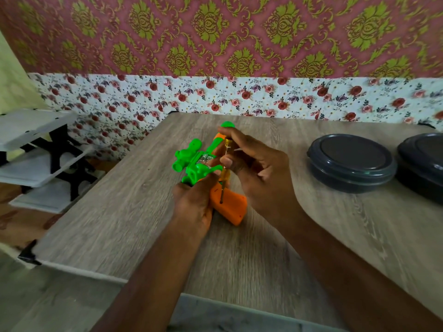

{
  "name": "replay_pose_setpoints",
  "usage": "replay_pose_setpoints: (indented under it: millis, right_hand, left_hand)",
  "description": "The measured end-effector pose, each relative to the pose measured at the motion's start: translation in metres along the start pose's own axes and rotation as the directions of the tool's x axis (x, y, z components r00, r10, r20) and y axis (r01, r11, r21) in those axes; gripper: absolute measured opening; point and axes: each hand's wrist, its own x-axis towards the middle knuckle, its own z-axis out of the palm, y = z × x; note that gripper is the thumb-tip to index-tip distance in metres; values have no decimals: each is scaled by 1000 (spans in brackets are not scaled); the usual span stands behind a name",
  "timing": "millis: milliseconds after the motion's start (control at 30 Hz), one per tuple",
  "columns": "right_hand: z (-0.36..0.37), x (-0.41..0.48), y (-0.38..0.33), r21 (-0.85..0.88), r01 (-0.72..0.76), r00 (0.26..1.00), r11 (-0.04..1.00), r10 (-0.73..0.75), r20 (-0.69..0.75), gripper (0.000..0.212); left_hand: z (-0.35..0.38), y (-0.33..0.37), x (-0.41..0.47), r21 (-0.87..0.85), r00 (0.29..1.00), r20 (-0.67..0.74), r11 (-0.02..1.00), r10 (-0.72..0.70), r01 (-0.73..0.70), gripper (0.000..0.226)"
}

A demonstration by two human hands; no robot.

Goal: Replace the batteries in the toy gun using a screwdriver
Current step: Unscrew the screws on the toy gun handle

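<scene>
Toy gun (pixel 196 168) is lying mid-bench (pixel 119 212), clear of the edges. Left hand (pixel 194 202) is gripping its body. Right hand (pixel 261 173) fingers (pixel 236 135) are pinching the screwdriver (pixel 224 176), tip sitting in the orange grip. Two dark lidded containers (pixel 351 161) are crowding the right side.

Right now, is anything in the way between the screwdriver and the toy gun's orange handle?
Nothing visible. The right hand holds the screwdriver, whose tip sits at a hole in the orange handle.
</scene>
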Motion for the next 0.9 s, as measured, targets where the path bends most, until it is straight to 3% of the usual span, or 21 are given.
replay_pose_setpoints:
  millis: [100, 200, 367, 533, 733, 900]
  right_hand:
    - [0, -4, 0, 54, -35, 999, 998, 33, 41, 47]
    - [-1, -4, -2, 97, -43, 999, 994, 41, 23, 35]
    - [-1, 0, 0, -14, 31, 998, 999, -32, -60, 35]
    - [0, -3, -2, 149, -75, 997, 986, 68, 47, 40]
    - [-1, 0, -5, -26, 42, 997, 999, -43, -59, 30]
    - [-4, -2, -4, 122, -49, 999, 991, 49, 4, 39]
  left_hand:
    - [-1, 0, 0, 8, 1000, 8, 1000, -3, 3, 22]
    - [-2, 0, 1, -2, 1000, 18, 1000, -1, 1, 20]
    - [-1, 0, 0, -8, 1000, 27, 1000, -14, 14, 20]
    - [-1, 0, 2, 6, 1000, 3, 1000, -17, 17, 20]
    - [-3, -2, 4, 12, 1000, -17, 1000, -14, 14, 19]
    - [-4, -3, 5, -7, 1000, 24, 1000, -9, 9, 25]
